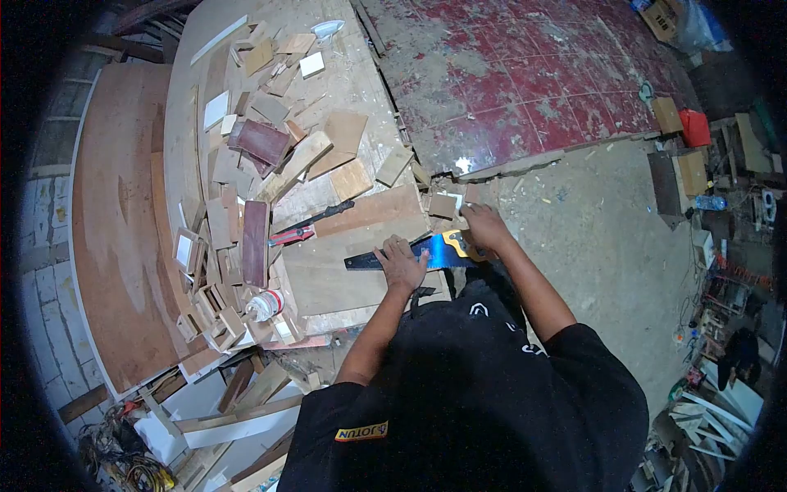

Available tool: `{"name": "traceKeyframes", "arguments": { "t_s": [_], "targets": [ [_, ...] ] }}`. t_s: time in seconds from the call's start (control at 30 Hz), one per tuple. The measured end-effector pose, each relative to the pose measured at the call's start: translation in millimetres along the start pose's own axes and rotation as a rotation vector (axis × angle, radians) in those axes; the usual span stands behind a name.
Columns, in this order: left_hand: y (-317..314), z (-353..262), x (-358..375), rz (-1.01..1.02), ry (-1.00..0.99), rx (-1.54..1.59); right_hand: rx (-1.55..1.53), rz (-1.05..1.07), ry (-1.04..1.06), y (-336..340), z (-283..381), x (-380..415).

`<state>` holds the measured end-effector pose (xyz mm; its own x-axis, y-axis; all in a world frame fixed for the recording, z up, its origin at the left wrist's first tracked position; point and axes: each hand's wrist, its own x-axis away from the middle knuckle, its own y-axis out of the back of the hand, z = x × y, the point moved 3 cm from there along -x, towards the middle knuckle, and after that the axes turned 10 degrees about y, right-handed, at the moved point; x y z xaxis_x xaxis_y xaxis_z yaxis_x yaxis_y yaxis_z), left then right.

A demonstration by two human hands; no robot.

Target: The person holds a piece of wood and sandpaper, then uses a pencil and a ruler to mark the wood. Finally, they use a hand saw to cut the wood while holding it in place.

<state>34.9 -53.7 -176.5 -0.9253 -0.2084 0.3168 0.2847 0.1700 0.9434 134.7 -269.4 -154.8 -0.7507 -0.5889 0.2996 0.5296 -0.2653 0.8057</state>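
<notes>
Head view: from where I stand, the person's left hand (400,264) lies across the saw (449,249), fingers spread over the blade and thumb held out to one side. Whether those fingers also pinch the blade, I can't tell. The saw lies flat or nearly so, close in front of the person, its dark tip out past the left hand, its blue stretch between the hands and its yellow-and-black handle to the right.

At that handle is the right hand (485,227), bent, fingers pointing away from the person toward a small white-edged piece (457,202). I can't make out whether it grips the handle, touches the piece or only rests there.

Under the saw's tip side is a pale board (328,283). Just past it, a red cutter (292,236) lies by a long dark tool (324,216). To the left are a maroon block (256,243), lying lengthwise, and a white-and-red tub (266,305) among wood scraps. A second maroon block (262,142) sits farther up the worktop (184,74), in a loose heap of offcuts (343,133). Right of the worktop, red tiles (533,82) meet bare concrete (590,221).
</notes>
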Motion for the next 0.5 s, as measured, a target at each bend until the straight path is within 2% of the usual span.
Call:
{"name": "traceKeyframes", "arguments": {
  "t_s": [0.03,0.1,0.17,0.2,0.27,0.3,0.4,0.5],
  "targets": [
    [2,-1,0,-0.002,0.000,0.003,-0.015,-0.161,0.147,10,10,-3],
    [-1,0,0,-0.041,-0.010,-0.023,0.000,-0.206,0.340,19,42,-9],
    [-2,1,0,-0.039,-0.016,-0.038,0.069,-0.167,0.430,5,58,-21],
    [-2,0,-1,-0.036,-0.019,-0.053,0.073,-0.170,0.430,-7,56,-29],
    [0,0,-1,-0.038,-0.025,-0.033,0.204,0.102,0.423,-27,52,-47],
    [1,0,-1,-0.032,-0.027,-0.013,0.206,0.101,0.427,-25,51,-50],
    [2,0,1,-0.024,-0.022,0.024,0.132,-0.202,0.453,-9,49,-42],
    [6,1,2,0.010,0.005,0.076,0.167,-0.155,0.442,-13,30,-41]
  ]
}}
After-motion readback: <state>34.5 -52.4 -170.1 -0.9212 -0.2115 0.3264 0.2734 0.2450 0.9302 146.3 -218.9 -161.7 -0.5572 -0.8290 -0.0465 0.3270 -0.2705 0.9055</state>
